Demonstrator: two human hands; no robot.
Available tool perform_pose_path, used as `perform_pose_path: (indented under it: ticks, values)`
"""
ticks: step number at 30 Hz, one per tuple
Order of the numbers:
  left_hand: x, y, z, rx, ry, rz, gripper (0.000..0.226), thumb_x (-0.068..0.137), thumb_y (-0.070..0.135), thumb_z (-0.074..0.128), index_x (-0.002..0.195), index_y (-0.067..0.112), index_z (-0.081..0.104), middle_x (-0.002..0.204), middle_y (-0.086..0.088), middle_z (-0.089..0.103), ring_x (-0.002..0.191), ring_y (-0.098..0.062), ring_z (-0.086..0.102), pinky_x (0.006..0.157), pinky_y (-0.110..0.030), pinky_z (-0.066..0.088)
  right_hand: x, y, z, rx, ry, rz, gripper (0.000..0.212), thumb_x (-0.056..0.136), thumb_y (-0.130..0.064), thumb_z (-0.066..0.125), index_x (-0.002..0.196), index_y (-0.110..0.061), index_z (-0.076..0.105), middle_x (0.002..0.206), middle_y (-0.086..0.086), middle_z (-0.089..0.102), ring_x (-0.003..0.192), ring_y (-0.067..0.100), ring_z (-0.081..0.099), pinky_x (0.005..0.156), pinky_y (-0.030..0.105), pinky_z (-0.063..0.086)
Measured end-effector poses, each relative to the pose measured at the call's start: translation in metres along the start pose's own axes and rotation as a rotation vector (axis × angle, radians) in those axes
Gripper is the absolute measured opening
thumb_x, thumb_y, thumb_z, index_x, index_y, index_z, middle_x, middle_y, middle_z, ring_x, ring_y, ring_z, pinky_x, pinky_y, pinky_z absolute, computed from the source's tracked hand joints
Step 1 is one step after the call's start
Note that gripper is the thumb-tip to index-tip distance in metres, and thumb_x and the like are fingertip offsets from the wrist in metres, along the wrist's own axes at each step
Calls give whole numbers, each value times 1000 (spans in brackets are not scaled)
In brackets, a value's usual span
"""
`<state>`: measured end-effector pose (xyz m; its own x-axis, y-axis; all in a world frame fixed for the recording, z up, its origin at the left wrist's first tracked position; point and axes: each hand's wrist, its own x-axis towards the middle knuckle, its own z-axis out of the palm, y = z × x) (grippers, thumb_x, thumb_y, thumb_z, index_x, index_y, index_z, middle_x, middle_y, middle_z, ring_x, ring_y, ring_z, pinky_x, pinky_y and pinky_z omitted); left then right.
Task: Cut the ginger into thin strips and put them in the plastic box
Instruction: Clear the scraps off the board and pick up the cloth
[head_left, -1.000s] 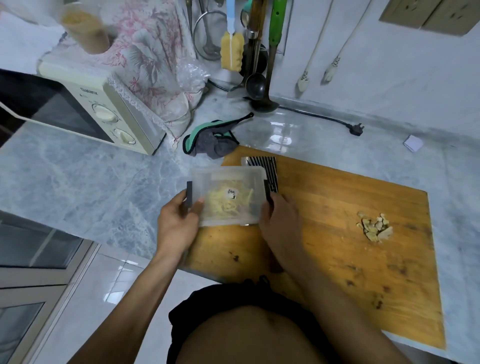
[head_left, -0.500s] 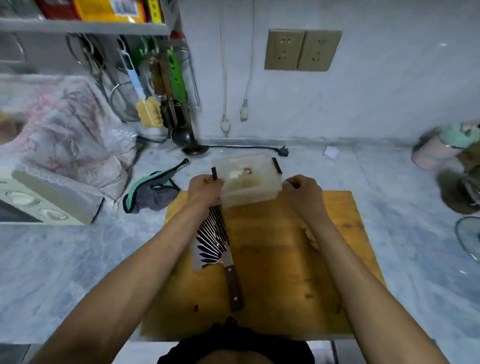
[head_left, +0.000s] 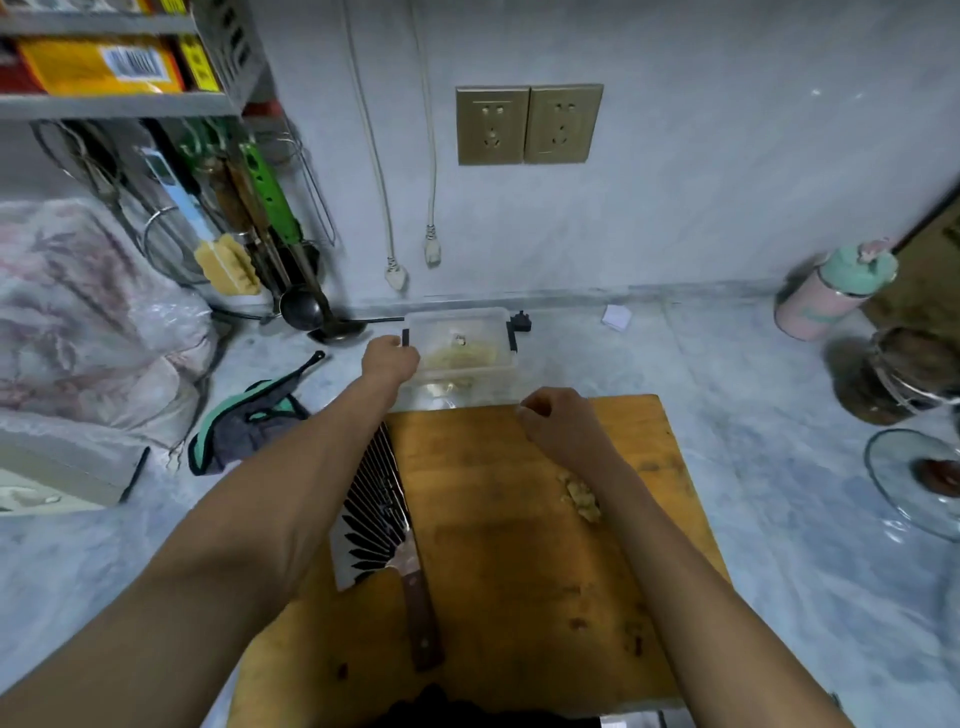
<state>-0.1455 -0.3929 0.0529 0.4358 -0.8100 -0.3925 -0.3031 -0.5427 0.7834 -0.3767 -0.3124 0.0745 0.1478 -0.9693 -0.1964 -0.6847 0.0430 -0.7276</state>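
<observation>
Ginger box set at the back of the counter

Counter (head_left: 779, 519) of grey marble spreads under everything, running to the wall with its two sockets (head_left: 529, 124). On it lies my wooden cutting board (head_left: 519, 545), close to my body. Across the board's left side rests the cleaver (head_left: 379, 514), blade patterned in black stripes, brown handle pointing toward me, untouched by either hand.

Beyond the board's far edge stands the plastic box (head_left: 462, 348), clear with black clips at its ends, down on the counter near the wall. Pale ginger strips (head_left: 460, 356) lie inside it.

My left hand (head_left: 389, 358) reaches out to the box's left end, its grip closed around that end by the clip. My right hand (head_left: 553, 415) hangs over the board's far edge, apart from the box, fingers loosely curled and holding nothing.

Beside my right forearm, a small heap of ginger scraps (head_left: 579, 499) sits on the board. A green and grey cloth (head_left: 249, 421) lies on the counter left of the board.
</observation>
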Motion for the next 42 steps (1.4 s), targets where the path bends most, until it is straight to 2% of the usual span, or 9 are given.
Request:
perform_pose_path:
  ticks: [3, 7, 12, 17, 21, 24, 27, 34, 42]
  values:
    - [-25, -25, -14, -106, 31, 80, 34, 91, 15, 64, 125, 13, 63, 126, -3, 63, 112, -20, 60, 101, -33, 47, -13, -1, 10, 2, -22, -28, 16, 99, -21, 58, 99, -11, 71, 87, 0, 68, 75, 7, 59, 65, 20, 42]
    - [-82, -77, -43, -337, 15, 101, 11, 94, 12, 63, 101, 16, 71, 99, -3, 74, 93, -19, 69, 90, -31, 55, -36, -9, 34, -43, -116, -32, 17, 99, -23, 57, 100, -11, 71, 87, -2, 66, 81, 13, 61, 61, 20, 38]
    - [-138, -163, -80, -315, 217, 25, 17, 95, 12, 62, 85, 21, 72, 102, -5, 73, 101, -22, 67, 99, -38, 50, -60, -20, 90, -208, -319, 18, 26, 99, -34, 56, 101, -10, 67, 88, 1, 62, 82, 16, 57, 66, 29, 43]
    - [-179, -216, -99, -245, 316, -60, 15, 95, 13, 60, 96, 15, 74, 102, 2, 71, 99, -13, 62, 95, -28, 46, -81, -18, 150, -258, -490, 5, 31, 86, -45, 69, 83, -15, 61, 85, 0, 63, 82, 17, 62, 66, 30, 51]
    - [-185, -250, -107, -191, 413, -84, 13, 95, 21, 60, 100, 20, 72, 108, 2, 72, 106, -17, 63, 99, -31, 46, -93, -23, 167, -319, -399, -2, 18, 90, -27, 60, 77, -18, 52, 83, 2, 60, 79, 20, 61, 64, 28, 48]
    - [-187, -264, -109, -120, 366, -74, 25, 94, 26, 60, 117, 18, 66, 117, 0, 66, 107, -18, 61, 98, -32, 46, -98, -33, 151, 115, -417, 247, 19, 88, -21, 66, 75, -13, 55, 68, 0, 54, 61, 13, 52, 48, 17, 41]
    - [-189, -264, -106, -107, 316, -8, 30, 96, 28, 59, 124, 17, 60, 116, -1, 64, 101, -15, 59, 88, -27, 43, -117, -39, 141, 424, -405, 277, 12, 88, -11, 61, 77, -9, 56, 71, 8, 58, 57, 19, 56, 49, 26, 45]
    - [-190, -267, -93, -84, 339, 8, 40, 101, 33, 49, 137, 14, 53, 138, -8, 53, 126, -24, 50, 103, -30, 36, -151, -28, 174, 40, -295, -115, 25, 104, -33, 49, 88, -14, 49, 74, -6, 50, 63, 3, 45, 52, 19, 29]
    - [-213, -270, -87, 53, 323, 107, 42, 99, 28, 50, 137, 10, 51, 138, -11, 53, 129, -29, 47, 110, -41, 38, -164, 6, 168, 131, -190, -17, 24, 106, -30, 46, 87, -15, 49, 75, -6, 50, 65, 5, 46, 56, 20, 32]
